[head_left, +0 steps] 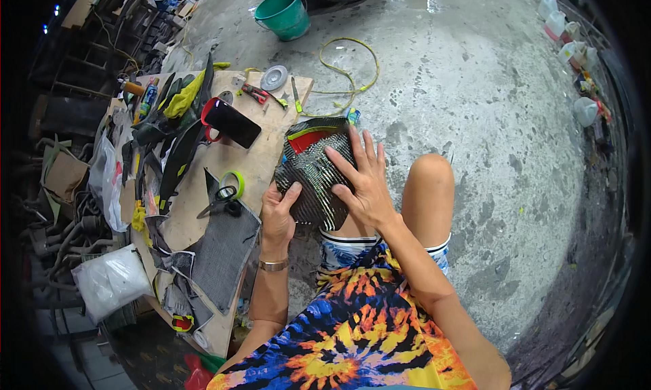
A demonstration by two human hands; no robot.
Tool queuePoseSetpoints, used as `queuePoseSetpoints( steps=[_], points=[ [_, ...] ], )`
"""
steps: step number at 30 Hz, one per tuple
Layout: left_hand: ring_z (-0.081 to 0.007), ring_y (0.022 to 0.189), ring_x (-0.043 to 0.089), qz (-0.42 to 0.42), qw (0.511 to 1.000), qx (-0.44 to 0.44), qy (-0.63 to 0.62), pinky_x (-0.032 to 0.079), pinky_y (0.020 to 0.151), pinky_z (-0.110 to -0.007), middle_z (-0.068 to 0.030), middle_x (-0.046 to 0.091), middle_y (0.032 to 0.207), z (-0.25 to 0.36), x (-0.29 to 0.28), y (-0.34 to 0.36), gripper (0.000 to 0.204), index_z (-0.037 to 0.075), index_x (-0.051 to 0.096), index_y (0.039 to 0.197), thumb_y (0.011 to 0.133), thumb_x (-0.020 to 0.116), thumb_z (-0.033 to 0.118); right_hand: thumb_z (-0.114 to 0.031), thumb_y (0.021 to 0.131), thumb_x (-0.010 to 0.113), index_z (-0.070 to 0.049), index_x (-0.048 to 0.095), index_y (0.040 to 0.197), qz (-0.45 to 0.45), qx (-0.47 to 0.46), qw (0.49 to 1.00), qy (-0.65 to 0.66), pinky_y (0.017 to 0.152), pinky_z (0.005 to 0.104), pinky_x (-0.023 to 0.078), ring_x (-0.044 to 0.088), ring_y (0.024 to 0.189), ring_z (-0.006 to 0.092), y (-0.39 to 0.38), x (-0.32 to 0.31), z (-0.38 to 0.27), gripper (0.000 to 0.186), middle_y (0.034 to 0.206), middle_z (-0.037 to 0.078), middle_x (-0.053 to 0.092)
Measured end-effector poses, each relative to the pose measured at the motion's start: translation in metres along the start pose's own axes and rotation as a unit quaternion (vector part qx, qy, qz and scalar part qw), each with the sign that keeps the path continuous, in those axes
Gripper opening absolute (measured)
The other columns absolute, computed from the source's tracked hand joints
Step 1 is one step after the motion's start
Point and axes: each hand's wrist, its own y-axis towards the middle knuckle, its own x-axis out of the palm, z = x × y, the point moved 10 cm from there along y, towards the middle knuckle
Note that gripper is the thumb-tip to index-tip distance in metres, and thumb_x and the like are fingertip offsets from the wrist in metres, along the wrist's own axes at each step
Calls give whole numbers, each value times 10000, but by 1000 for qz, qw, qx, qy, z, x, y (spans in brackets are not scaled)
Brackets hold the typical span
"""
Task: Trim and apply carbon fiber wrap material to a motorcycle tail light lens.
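Observation:
Over my lap, beside the table edge, is a curved panel (313, 186) covered in shiny black woven cloth that looks like carbon fibre. A red patch and a yellow-green strip show near its far end. My left hand (277, 212) grips its left edge, thumb on top and fingers underneath. Spread fingers of my right hand (366, 186) lie flat on the cloth at the right side. Left of the panel, on the table, are black-handled scissors (229, 207), a bright green tape roll (240, 180) and a grey woven sheet (227, 261).
The wooden table (183, 220) also bears a black phone (234, 124) by a red tape roll (208, 112), a knife (296, 97), red-handled pliers (255, 93) and dark offcuts. Beyond stand a green bucket (283, 17) and a yellow cord (352, 91) on the concrete floor.

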Motion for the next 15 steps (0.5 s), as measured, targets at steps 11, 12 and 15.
queuePoseSetpoints(
  steps=[11,12,15],
  points=[
    [-167,929,685,9,1000,-13,-12,570,826,-302,-93,693,1121,0,-9,11,251,-20,619,1196,950,573,0,-547,915,533,-238,454,1476,-2,13,999,-32,1156,610,57,124,1487,412,-5,-1,10,646,1616,188,181],
    [-163,918,685,6,1000,-7,-8,572,814,-298,-88,696,1111,3,-11,13,239,-15,628,1181,947,578,-1,-529,921,531,-245,449,1478,1,7,1000,-27,1157,610,52,121,1485,416,11,-4,8,630,1613,193,183],
    [-156,915,684,5,999,5,-46,564,829,-294,-78,700,1099,12,-28,20,210,-5,647,1142,941,588,-5,-461,967,503,-177,398,1505,42,0,998,53,1185,543,79,164,1483,388,15,-9,12,617,1611,185,196]
  ],
)
